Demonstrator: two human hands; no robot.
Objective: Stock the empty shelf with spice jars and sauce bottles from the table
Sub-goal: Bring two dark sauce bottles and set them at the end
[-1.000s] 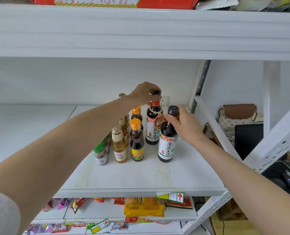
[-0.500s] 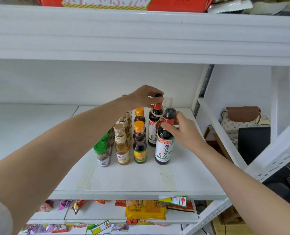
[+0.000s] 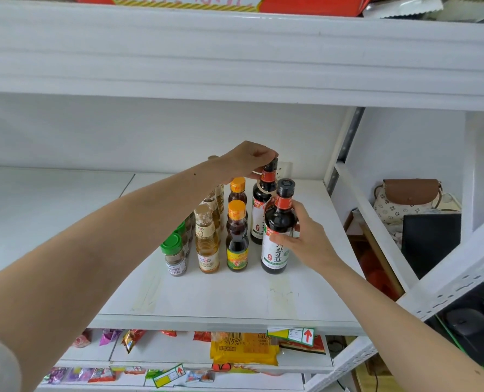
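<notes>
A: Nearest on the white metal shelf (image 3: 207, 301)?

B: Front row, L to R: small green-lidded glass spice jar (image 3: 175, 257), pale amber vinegar bottle w/ gold cap (image 3: 207, 244), dark sauce bottle w/ orange cap (image 3: 237, 239), then a tall dark soy sauce bottle w/ black cap and white label (image 3: 278, 230). All upright, standing on the shelf.

A: Hands?

B: Right hand (image 3: 306, 236) has its grip wrapped round that front soy bottle's body, thumb across the label. Further back, left hand (image 3: 246, 159) pinches the cap of a second dark soy sauce bottle (image 3: 263, 205), just behind the first.

A: Behind?

B: More jars and bottles in the same rows, partly hidden by the arm.
</notes>
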